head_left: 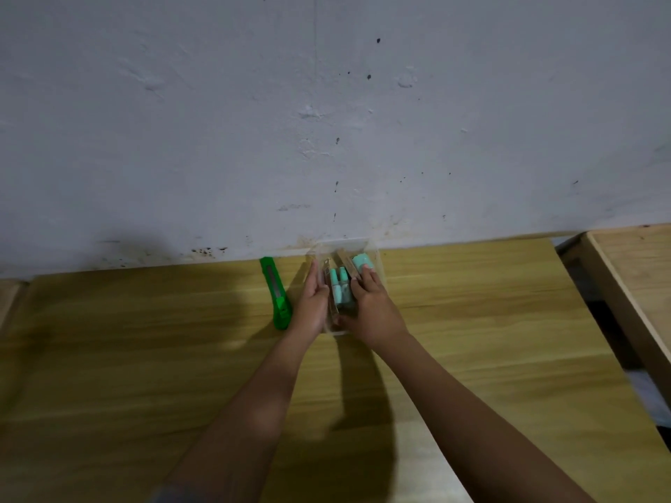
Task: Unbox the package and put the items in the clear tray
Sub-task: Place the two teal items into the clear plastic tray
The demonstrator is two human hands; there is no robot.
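Note:
A clear tray point(341, 248) stands on the wooden table against the wall. Inside it lie several mint-green items point(341, 290) and a mint-green capped piece point(361, 263), along with thin brown cardboard strips point(343, 259). My left hand point(312, 303) lies flat against the tray's left side, fingers straight. My right hand point(370, 306) rests over the tray's right part, fingertips touching the mint-green capped piece. The tray's near edge is partly hidden by both hands.
A green utility knife point(276, 294) lies on the table just left of my left hand. The wall rises right behind the tray. A second wooden surface point(631, 270) stands at the right, separated by a dark gap.

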